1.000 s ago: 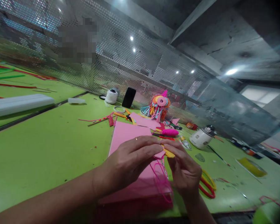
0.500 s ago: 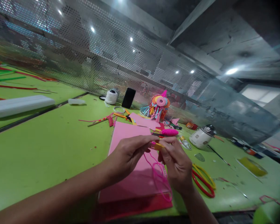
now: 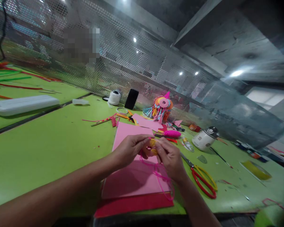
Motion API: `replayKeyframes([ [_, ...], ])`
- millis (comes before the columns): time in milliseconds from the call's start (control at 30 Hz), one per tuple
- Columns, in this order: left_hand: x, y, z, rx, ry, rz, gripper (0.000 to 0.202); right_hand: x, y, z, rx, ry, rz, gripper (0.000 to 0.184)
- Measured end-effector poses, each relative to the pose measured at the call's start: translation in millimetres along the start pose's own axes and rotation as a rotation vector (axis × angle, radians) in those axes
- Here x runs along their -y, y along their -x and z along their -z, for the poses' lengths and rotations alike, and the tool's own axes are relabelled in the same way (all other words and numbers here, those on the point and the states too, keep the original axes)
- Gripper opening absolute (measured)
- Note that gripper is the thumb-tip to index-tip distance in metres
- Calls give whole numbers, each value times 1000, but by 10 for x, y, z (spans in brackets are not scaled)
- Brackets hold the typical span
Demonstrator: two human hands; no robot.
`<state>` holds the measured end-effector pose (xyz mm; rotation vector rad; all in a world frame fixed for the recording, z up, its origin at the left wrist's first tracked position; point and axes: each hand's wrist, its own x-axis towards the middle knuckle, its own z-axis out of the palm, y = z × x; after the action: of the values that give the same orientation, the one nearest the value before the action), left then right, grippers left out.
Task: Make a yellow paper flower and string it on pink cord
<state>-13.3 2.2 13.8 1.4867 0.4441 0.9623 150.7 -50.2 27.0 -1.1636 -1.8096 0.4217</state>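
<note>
Above a stack of pink paper sheets, both hands meet at a small yellow piece, bent or ring-like, perhaps paper. My left hand pinches its left side, fingers closed. From the right, my right hand grips the other side between thumb and fingers. Bright pink yarn trails from beneath the fingers in loose loops over the paper; where it joins the yellow piece is hidden. A red sheet shows under the pink stack. Scissors with red and yellow handles lie right of my right hand.
A pink yarn bundle lies beyond my hands. Behind it stands a colourful tasselled paper craft. A black phone leans near a white spool. A white glue-pot-like container stands right; a mesh partition borders the table.
My hands have come slightly lower and left, and the yellow piece is now turned to show more of its face. More of the scissors is uncovered. The view has shifted a little.
</note>
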Motion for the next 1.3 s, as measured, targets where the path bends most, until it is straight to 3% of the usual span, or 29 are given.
replayKeyframes([
  [67,6,-8,16,11,69,138,33,-39,-5,13,46,-43,-74,30],
  [167,-8,-5,45,11,179,221,28,-81,12,28,58,-124,-202,30],
  [367,1,-18,85,-1,213,241,23,-111,56,-52,-32,-118,-258,31],
  [667,53,-33,74,-56,129,256,24,-127,40,-127,-53,-138,-269,33],
  [867,-112,-6,141,39,110,257,33,-193,21,-116,-98,-217,-249,28],
  [933,-191,-20,203,-24,104,239,45,-227,2,-121,-151,-267,-203,26],
  [1000,-241,-48,271,-166,94,200,53,-248,-30,-124,-197,-286,-134,21],
  [1067,-245,-81,332,-310,76,177,56,-255,-75,-117,-210,-257,-43,19],
  [1133,-206,-106,377,-383,71,192,55,-253,-130,-94,-204,-158,97,19],
  [1200,-144,-117,406,-360,97,222,51,-253,-189,-64,-174,-9,262,24],
  [1300,-63,-118,418,-225,176,250,43,-271,-279,-46,-95,169,430,33],
])
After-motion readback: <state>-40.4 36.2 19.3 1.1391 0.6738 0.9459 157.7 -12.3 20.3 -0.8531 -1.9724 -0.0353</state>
